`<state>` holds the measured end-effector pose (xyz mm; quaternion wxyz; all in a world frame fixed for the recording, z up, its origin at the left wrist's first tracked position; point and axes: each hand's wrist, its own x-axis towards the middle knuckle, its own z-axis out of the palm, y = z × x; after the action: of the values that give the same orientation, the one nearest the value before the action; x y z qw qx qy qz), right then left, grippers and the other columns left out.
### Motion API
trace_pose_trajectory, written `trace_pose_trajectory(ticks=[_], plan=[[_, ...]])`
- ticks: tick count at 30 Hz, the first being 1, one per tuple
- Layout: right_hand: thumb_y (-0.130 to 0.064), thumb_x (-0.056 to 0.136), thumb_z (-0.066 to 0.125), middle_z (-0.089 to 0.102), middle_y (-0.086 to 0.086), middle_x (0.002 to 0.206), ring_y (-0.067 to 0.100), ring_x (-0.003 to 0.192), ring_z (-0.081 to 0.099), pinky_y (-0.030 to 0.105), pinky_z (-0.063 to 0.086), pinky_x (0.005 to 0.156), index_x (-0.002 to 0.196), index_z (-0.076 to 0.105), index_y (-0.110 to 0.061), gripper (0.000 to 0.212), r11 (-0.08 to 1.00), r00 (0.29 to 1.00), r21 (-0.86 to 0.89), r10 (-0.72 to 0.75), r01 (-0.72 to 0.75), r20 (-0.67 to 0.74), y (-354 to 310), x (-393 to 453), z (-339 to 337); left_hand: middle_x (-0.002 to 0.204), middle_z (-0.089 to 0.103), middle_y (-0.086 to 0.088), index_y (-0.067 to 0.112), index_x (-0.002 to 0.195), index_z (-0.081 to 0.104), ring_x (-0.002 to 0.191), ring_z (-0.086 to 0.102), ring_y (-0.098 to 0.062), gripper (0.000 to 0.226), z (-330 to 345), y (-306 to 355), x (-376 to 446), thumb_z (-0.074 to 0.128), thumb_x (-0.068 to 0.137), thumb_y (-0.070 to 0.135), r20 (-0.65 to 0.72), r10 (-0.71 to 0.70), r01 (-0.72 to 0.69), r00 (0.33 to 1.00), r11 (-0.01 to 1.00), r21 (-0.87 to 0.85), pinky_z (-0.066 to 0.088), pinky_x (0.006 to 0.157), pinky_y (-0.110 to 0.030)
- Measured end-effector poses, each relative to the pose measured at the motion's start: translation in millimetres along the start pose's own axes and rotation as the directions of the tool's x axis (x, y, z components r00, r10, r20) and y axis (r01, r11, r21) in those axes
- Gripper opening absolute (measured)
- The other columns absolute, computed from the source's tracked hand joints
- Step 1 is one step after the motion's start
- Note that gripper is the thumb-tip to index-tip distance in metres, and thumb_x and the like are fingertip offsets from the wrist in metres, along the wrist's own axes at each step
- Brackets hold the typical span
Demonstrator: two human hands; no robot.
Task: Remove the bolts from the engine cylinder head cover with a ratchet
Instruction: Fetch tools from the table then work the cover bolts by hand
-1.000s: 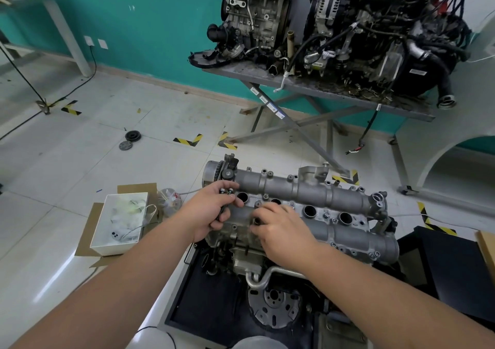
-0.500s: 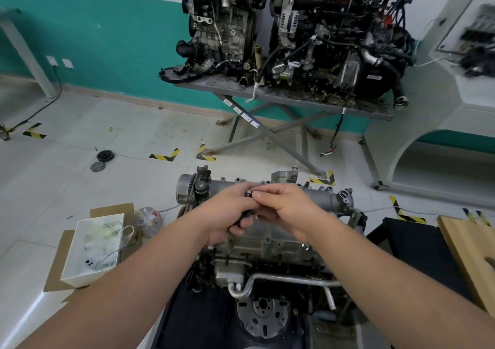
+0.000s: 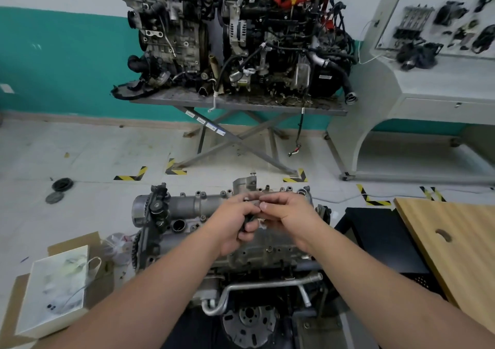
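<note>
1. Both hands are held together above the middle of the cylinder head cover point(image 3: 187, 204), which sits on top of the engine point(image 3: 257, 252) straight ahead, low in the view.
2. The left hand point(image 3: 235, 225) is curled round a small dark tool, seemingly the ratchet point(image 3: 247, 220); only a short part of it shows between the fingers.
3. The fingertips of the right hand point(image 3: 288, 213) are pinched at a small part at the tool's top end; whether it is a bolt or a socket cannot be told.
4. Several bolts point(image 3: 198, 193) are seen standing along the far edge of the cover.
5. The step in hand is judged to be handling something at the tool's end, away from the cover.
6. For the next move, the tool's end would need to be set squarely on a remaining bolt.
</note>
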<state>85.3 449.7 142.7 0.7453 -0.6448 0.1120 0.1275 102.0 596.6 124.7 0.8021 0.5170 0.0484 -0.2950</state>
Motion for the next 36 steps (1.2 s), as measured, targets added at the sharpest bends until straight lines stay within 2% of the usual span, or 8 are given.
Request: trace_pose_trajectory(ticks=[2, 4, 9, 12, 19, 24, 29, 36], plan=[[0.005, 0.088, 0.067, 0.077, 0.012, 0.092, 0.027, 0.088, 0.075, 0.036, 0.061, 0.082, 0.094, 0.073, -0.007, 0.014, 0.998, 0.997, -0.050, -0.043, 0.040, -0.061, 1, 1, -10, 0.084, 0.065, -0.015, 0.013, 0.116, 0.059, 0.039, 0.036, -0.007, 0.023, 4, -8, 7, 0.044, 0.100, 0.005, -0.004, -0.014, 0.014, 1.000, 0.999, 0.048, 0.020, 0.037, -0.013], [0.004, 0.087, 0.070, 0.077, 0.012, 0.085, 0.024, 0.080, 0.075, 0.029, 0.061, 0.069, 0.090, 0.072, -0.007, 0.011, 0.996, 0.983, -0.065, -0.066, 0.055, -0.172, 0, 7, -22, 0.094, 0.071, -0.020, 0.015, 0.118, 0.057, 0.040, 0.034, -0.008, 0.018, 4, -13, 18, 0.050, 0.101, 0.014, -0.070, -0.003, 0.013, 0.998, 0.989, 0.147, 0.021, 0.038, -0.015], [0.002, 0.085, 0.073, 0.075, 0.006, 0.071, 0.018, 0.070, 0.074, 0.026, 0.058, 0.061, 0.088, 0.071, -0.008, 0.010, 0.987, 0.907, -0.113, -0.149, 0.113, -0.395, -11, 34, -56, 0.072, 0.069, -0.002, 0.025, 0.100, 0.058, 0.042, 0.042, -0.010, 0.009, -4, -27, 41, 0.050, 0.101, 0.022, -0.364, 0.200, 0.016, 0.910, 0.858, 0.513, 0.029, 0.041, -0.021], [-0.007, 0.087, 0.072, 0.074, 0.001, 0.069, 0.017, 0.065, 0.071, 0.026, 0.053, 0.057, 0.083, 0.074, -0.019, 0.013, 0.925, 0.872, -0.355, -0.280, 0.133, -0.402, -20, 50, -71, 0.066, 0.061, -0.001, 0.025, 0.099, 0.058, 0.038, 0.041, -0.004, 0.011, -8, -36, 46, 0.050, 0.097, 0.018, -0.403, 0.245, -0.013, 0.882, 0.866, 0.500, 0.031, 0.037, -0.021], [-0.020, 0.095, 0.063, 0.074, 0.003, 0.084, 0.021, 0.079, 0.066, 0.027, 0.050, 0.074, 0.102, 0.076, -0.011, 0.017, 0.439, 0.820, -0.878, -0.563, 0.192, -0.103, -36, 81, -80, 0.059, 0.059, 0.002, 0.026, 0.096, 0.060, 0.040, 0.038, -0.005, 0.025, -19, -46, 52, 0.037, 0.095, 0.017, -0.430, 0.314, -0.086, 0.846, 0.877, 0.472, 0.026, 0.047, -0.030], [-0.018, 0.099, 0.053, 0.065, 0.005, 0.076, 0.026, 0.079, 0.059, 0.035, 0.047, 0.072, 0.081, 0.065, -0.009, 0.024, 0.143, 0.847, -0.970, -0.523, 0.198, 0.096, -31, 90, -85, 0.062, 0.062, 0.005, 0.031, 0.097, 0.060, 0.044, 0.041, -0.009, 0.024, -22, -52, 56, 0.039, 0.101, 0.020, -0.447, 0.380, -0.088, 0.810, 0.832, 0.548, 0.032, 0.048, -0.031], [-0.018, 0.099, 0.053, 0.069, 0.008, 0.083, 0.026, 0.084, 0.062, 0.037, 0.046, 0.078, 0.085, 0.067, -0.005, 0.023, 0.088, 0.846, -0.967, -0.507, 0.241, 0.165, -27, 93, -95, 0.063, 0.064, 0.007, 0.032, 0.100, 0.059, 0.046, 0.046, -0.009, 0.021, -22, -51, 57, 0.042, 0.102, 0.021, -0.453, 0.403, -0.070, 0.795, 0.803, 0.592, 0.037, 0.053, -0.031], [-0.017, 0.099, 0.055, 0.070, 0.009, 0.088, 0.026, 0.088, 0.062, 0.036, 0.048, 0.081, 0.092, 0.071, -0.004, 0.022, 0.151, 0.840, -0.948, -0.517, 0.281, 0.167, -24, 97, -101, 0.064, 0.065, 0.007, 0.033, 0.096, 0.061, 0.047, 0.046, -0.009, 0.020, -20, -51, 57, 0.045, 0.100, 0.022, -0.470, 0.413, -0.063, 0.780, 0.800, 0.597, 0.039, 0.055, -0.033]])
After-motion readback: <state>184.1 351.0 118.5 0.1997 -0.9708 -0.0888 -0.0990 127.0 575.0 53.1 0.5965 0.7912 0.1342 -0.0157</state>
